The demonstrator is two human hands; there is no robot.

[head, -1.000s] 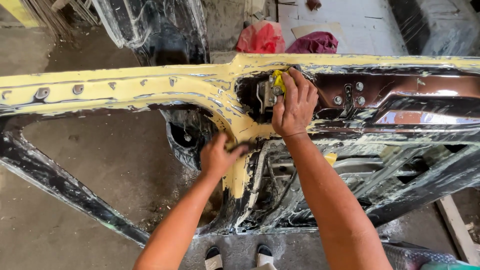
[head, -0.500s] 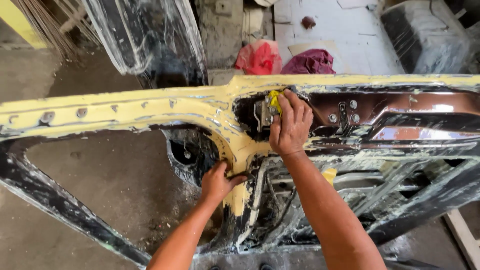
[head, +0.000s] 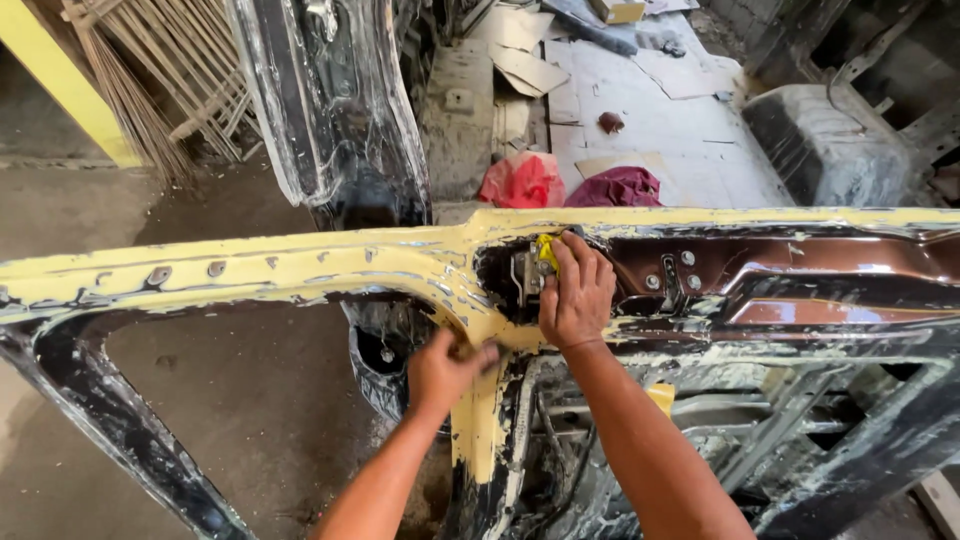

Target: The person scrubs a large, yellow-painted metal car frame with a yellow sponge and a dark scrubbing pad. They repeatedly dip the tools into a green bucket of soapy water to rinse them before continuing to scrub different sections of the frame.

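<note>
A stripped car door (head: 300,265) lies flat across the middle of the frame, its frame smeared with yellow filler and its window opening showing the concrete floor (head: 230,400) beneath. The right hand (head: 577,290) sits just right of centre, at the dark recess where the latch hardware (head: 522,275) is bolted; its fingers (head: 590,270) are curled together and pressed down on a small yellow pad (head: 546,250) — probably a scrap of abrasive or a sponge — so that the pad bears on the edge of the recess. Only a corner of the pad shows past the knuckles.

The left hand (head: 445,370) is lower, centre of the frame, with its fingers closed around the yellow-coated pillar (head: 478,420) where it meets the top rail. The grip looks like a brace — it steadies the panel against the push of the other hand.

In the upper middle, beyond the door, lie a red rag (head: 520,182) and a maroon rag (head: 625,187), within reach, just beside flattened cardboard sheets (head: 650,110). A dark, glossy body panel (head: 330,110) stands upright at upper left, near a bundle of straw broom bristles (head: 160,80).
</note>
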